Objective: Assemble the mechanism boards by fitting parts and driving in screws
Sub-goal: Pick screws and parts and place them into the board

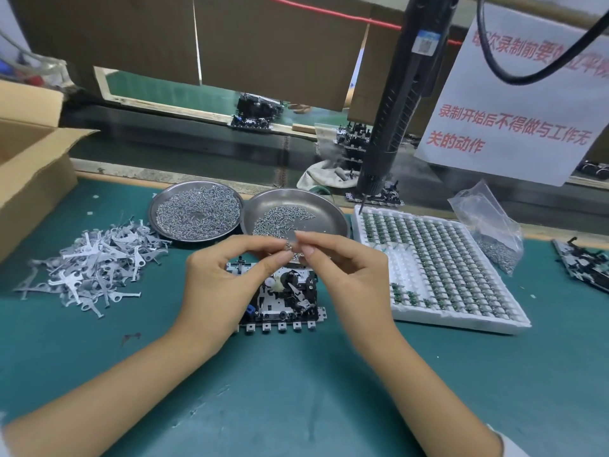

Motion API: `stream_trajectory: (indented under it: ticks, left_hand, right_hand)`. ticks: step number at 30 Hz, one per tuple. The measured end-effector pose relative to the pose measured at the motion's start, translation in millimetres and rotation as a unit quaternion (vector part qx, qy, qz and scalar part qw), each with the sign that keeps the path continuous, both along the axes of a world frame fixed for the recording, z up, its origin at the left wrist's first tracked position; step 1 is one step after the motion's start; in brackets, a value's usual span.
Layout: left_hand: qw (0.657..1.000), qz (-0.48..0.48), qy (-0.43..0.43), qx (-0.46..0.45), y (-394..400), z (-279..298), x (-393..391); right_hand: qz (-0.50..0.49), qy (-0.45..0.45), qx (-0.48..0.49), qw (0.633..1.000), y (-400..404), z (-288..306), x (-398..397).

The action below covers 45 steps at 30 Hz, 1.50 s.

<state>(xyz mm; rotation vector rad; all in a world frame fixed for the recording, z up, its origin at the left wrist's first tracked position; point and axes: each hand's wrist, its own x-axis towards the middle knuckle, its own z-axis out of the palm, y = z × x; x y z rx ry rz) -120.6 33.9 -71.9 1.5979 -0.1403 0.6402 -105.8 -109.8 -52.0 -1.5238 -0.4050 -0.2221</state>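
White sign (514, 103) far right, red Chinese print, partly legible: "录制开始后不得做与工作无关的动作". Green-matted bench (296, 390); cardboard screen behind. Left hand (227, 285) and right hand (349, 278) together pinch small screws (291, 247) above the mechanism board (283, 298), near centre.

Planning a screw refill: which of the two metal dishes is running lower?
The right dish, behind the fingertips; bare metal shows around a small pile. The left dish is covered almost rim to rim.
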Motion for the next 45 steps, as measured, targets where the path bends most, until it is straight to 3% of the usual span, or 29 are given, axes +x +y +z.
stream_trajectory:
  ticks: [7,15,17,21,35,42,45]
  left_hand:
    - [1.000,-0.001,-0.009,0.000,0.1,-0.5,-0.1]
    - [0.999,-0.009,0.021,0.025,3.8,-3.7,2.3]
    - [0.999,-0.008,0.031,0.008,5.1,-3.2,2.8]
    - [0.999,-0.006,0.039,-0.020,3.1,-0.9,2.8]
    - [0.999,-0.028,0.043,-0.018,1.4,3.6,-0.6]
    - [0.996,-0.044,0.057,-0.054,1.2,4.8,-0.7]
    - [0.996,-0.041,0.059,-0.058,1.3,6.3,-1.0]
  right_hand:
    - [0.009,0.014,0.005,1.000,1.6,-1.5,0.2]
    - [-0.009,-0.051,-0.203,0.978,-20.7,11.8,5.6]
    - [-0.045,-0.027,-0.308,0.950,-45.0,16.3,17.6]
    - [-0.169,-0.011,-0.492,0.854,-101.9,21.4,54.5]
    - [-0.133,-0.025,-0.715,0.686,-113.1,28.1,98.3]
    - [-0.144,-0.025,-0.725,0.673,-108.8,33.1,103.6]
    - [-0.159,-0.035,-0.674,0.721,-114.1,38.0,98.2]
